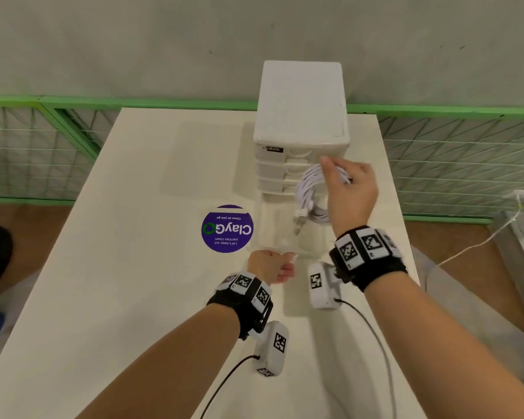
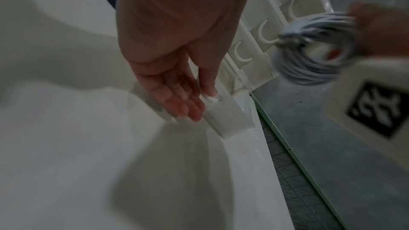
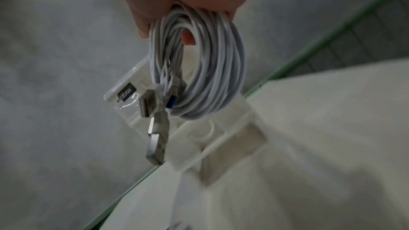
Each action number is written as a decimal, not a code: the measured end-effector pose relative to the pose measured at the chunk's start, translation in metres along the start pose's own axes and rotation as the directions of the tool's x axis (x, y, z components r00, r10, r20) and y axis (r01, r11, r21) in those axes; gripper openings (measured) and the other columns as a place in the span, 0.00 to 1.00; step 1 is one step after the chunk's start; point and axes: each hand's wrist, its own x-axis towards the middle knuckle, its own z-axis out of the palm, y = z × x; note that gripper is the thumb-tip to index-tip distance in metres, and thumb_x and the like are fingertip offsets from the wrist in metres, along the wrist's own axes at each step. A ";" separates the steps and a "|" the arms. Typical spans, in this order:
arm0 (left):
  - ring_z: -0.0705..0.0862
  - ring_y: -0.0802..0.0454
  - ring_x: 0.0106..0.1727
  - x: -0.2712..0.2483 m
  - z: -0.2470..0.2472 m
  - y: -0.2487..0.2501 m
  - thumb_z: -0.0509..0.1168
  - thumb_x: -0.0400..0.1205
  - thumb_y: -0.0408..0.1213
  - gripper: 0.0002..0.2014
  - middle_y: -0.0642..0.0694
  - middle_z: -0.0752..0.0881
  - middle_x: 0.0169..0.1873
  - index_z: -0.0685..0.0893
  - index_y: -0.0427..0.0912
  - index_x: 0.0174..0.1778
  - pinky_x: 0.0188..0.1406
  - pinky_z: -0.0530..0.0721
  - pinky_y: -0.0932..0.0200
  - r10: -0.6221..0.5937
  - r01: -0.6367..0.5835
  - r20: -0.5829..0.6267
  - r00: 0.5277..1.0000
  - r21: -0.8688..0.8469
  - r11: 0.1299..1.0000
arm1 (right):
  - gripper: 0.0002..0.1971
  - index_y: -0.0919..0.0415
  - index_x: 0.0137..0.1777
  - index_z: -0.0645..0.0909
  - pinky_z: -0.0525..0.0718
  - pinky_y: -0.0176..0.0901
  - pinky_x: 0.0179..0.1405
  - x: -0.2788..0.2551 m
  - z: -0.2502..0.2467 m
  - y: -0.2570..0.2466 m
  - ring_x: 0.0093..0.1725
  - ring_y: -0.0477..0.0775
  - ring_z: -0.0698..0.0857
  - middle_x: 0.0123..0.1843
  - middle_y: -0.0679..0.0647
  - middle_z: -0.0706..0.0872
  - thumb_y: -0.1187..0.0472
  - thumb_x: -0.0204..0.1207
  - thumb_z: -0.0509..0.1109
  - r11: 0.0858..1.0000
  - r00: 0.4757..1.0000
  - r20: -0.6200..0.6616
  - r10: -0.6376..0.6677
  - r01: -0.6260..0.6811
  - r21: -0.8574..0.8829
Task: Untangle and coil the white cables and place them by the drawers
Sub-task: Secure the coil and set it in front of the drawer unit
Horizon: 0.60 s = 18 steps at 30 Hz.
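Nearest to us, our left hand [image 1: 270, 269] is resting at the front edge of the pulled-out bottom drawer [image 1: 285, 234]. In the left wrist view the thumb is lying on the drawer's front lip and the fingers [image 2: 177, 97] are reaching down its face, nearly straight; the picture is too blurred to say whether they are really gripping the lip.

The drawer is sticking out toward us from the foot of the drawer unit [image 1: 298, 116], and a round purple sticker [image 1: 227, 228] is lying on the table [image 1: 133, 267] just to the left of the drawer.

Above the open drawer, our right hand [image 1: 350, 192] is holding the coil of white cables [image 1: 310, 195]. The fingers are curling through and around the top of the loops, and the bundle is hanging below the hand, right in front of the unit's closed upper drawers. Several plug ends [image 3: 155, 139] are dangling from the bottom of the coil over the drawer, not touching it as far as we can tell.

Beyond the drawer unit, a grey wall [image 1: 133, 40] is standing behind the table, with green-framed mesh panels [image 1: 454, 158] to either side of the unit.
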 end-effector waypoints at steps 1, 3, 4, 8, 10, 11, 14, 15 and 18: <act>0.80 0.53 0.29 0.002 -0.002 -0.001 0.66 0.82 0.33 0.06 0.41 0.81 0.32 0.78 0.33 0.43 0.27 0.81 0.66 0.008 -0.007 -0.008 1.000 0.095 0.995 | 0.13 0.55 0.52 0.87 0.77 0.22 0.46 -0.003 0.010 0.008 0.46 0.39 0.81 0.51 0.49 0.80 0.49 0.74 0.74 0.995 0.996 0.024 0.091 -0.092 0.033; 0.84 0.55 0.25 0.000 -0.008 -0.002 0.68 0.81 0.32 0.06 0.42 0.85 0.33 0.81 0.32 0.48 0.28 0.85 0.64 0.023 -0.020 -0.004 1.000 0.334 0.943 | 0.14 0.55 0.55 0.85 0.76 0.30 0.51 -0.007 0.028 0.025 0.50 0.45 0.80 0.54 0.51 0.80 0.47 0.78 0.68 0.979 0.975 0.090 0.203 -0.205 0.004; 0.83 0.57 0.23 -0.002 -0.012 -0.001 0.67 0.81 0.32 0.05 0.43 0.85 0.31 0.82 0.33 0.46 0.24 0.83 0.66 0.029 -0.038 0.026 0.999 0.447 0.894 | 0.16 0.56 0.57 0.84 0.75 0.35 0.54 -0.009 0.035 0.034 0.52 0.48 0.80 0.55 0.53 0.80 0.46 0.80 0.65 0.976 0.969 0.120 0.218 -0.215 -0.040; 0.79 0.56 0.25 -0.007 -0.032 0.000 0.68 0.79 0.37 0.08 0.50 0.83 0.26 0.80 0.42 0.35 0.26 0.75 0.65 0.316 -0.264 0.053 0.947 0.688 0.676 | 0.16 0.61 0.52 0.79 0.76 0.43 0.52 -0.019 0.049 0.068 0.50 0.55 0.81 0.51 0.57 0.83 0.49 0.84 0.59 0.963 0.952 0.161 0.260 -0.243 -0.120; 0.77 0.56 0.28 -0.007 -0.036 0.005 0.68 0.78 0.37 0.07 0.52 0.79 0.25 0.79 0.43 0.35 0.31 0.74 0.64 0.530 -0.346 -0.036 0.847 0.720 0.601 | 0.14 0.60 0.51 0.77 0.78 0.47 0.53 -0.023 0.052 0.080 0.51 0.60 0.83 0.51 0.61 0.84 0.49 0.84 0.56 0.949 0.939 0.161 0.304 -0.284 -0.136; 0.75 0.58 0.28 -0.006 -0.035 0.008 0.67 0.78 0.36 0.06 0.52 0.78 0.27 0.80 0.42 0.36 0.32 0.73 0.65 0.619 -0.396 -0.065 0.783 0.715 0.576 | 0.15 0.61 0.53 0.77 0.80 0.51 0.55 -0.023 0.053 0.083 0.52 0.63 0.84 0.52 0.62 0.85 0.50 0.85 0.55 0.943 0.934 0.161 0.319 -0.297 -0.150; 0.78 0.56 0.44 0.000 -0.025 0.017 0.68 0.79 0.32 0.03 0.48 0.76 0.45 0.84 0.37 0.46 0.47 0.75 0.74 0.800 -0.570 0.037 0.599 0.721 0.394 | 0.19 0.66 0.61 0.78 0.78 0.50 0.59 -0.017 0.050 0.080 0.57 0.65 0.82 0.57 0.64 0.84 0.54 0.87 0.50 0.924 0.921 0.208 0.330 -0.269 -0.272; 0.78 0.51 0.54 0.003 -0.019 0.018 0.67 0.79 0.31 0.09 0.45 0.76 0.54 0.84 0.36 0.54 0.59 0.75 0.69 0.805 -0.593 0.114 0.582 0.737 0.324 | 0.20 0.68 0.62 0.78 0.76 0.48 0.57 -0.015 0.049 0.078 0.58 0.65 0.81 0.59 0.64 0.84 0.56 0.87 0.49 0.915 0.916 0.231 0.328 -0.247 -0.319; 0.60 0.40 0.80 0.014 0.000 0.014 0.61 0.83 0.36 0.28 0.36 0.63 0.78 0.64 0.37 0.79 0.81 0.58 0.43 0.686 -0.563 0.295 0.665 0.802 0.200 | 0.20 0.67 0.64 0.77 0.73 0.42 0.55 -0.017 0.046 0.070 0.60 0.63 0.81 0.61 0.63 0.83 0.57 0.87 0.47 0.917 0.918 0.269 0.290 -0.186 -0.353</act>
